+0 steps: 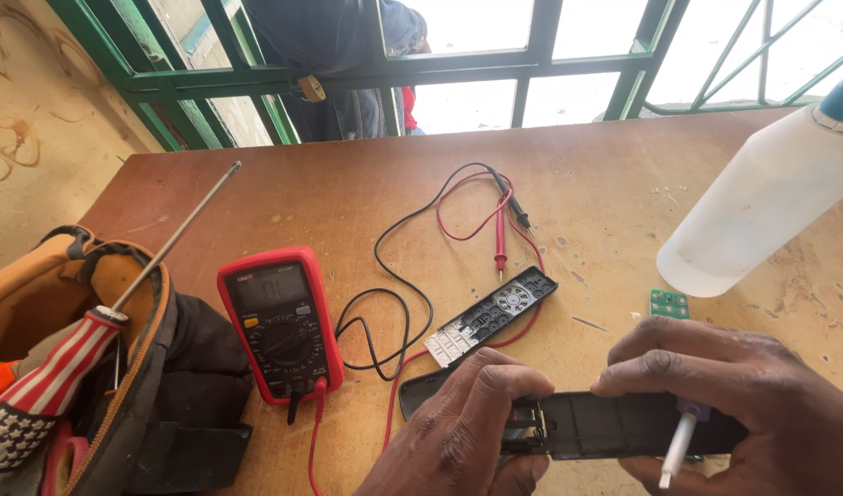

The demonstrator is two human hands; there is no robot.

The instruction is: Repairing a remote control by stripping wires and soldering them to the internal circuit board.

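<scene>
From the head camera we saw our left hand [458, 432] and right hand [743, 404] both closed on a black remote shell [605, 427] low over the wooden table [330, 193], the right also pinching a white swab stick [676, 450]. Nearby lay a keypad panel [491, 315], a red multimeter [281, 321], probe leads [495, 220], a plastic bottle [761, 202] and a tool bag [100, 367].

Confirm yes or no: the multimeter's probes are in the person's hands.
No: both probes lie on the table, while the hands hold a black remote shell.
</scene>
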